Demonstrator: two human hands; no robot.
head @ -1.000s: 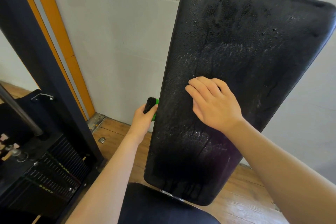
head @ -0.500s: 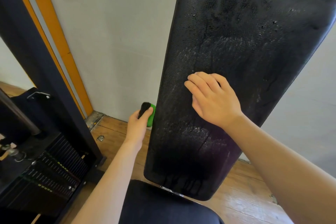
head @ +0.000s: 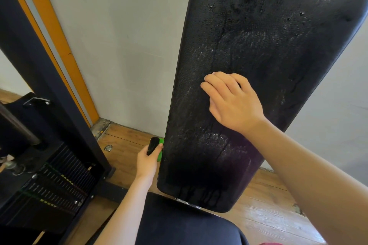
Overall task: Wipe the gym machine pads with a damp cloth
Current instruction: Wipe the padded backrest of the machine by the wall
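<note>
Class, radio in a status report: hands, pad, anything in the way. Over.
Left hand grips green-black object beside pad. Right hand curled on wet pad; cloth not visible. Nothing blocking.

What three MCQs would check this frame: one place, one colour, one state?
1. Where is the left hand relative to the back pad? A) beside its lower left edge B) at its top edge C) flat on its middle
2. Body colour of the bottle it grips? A) red B) green C) white
3. Pad surface? A) dry B) wet with droplets C) towel-covered
Key: 1A, it sits low beside the pad's left edge; 2B, green shows under the black head; 3B, droplets and runs glisten.
</note>
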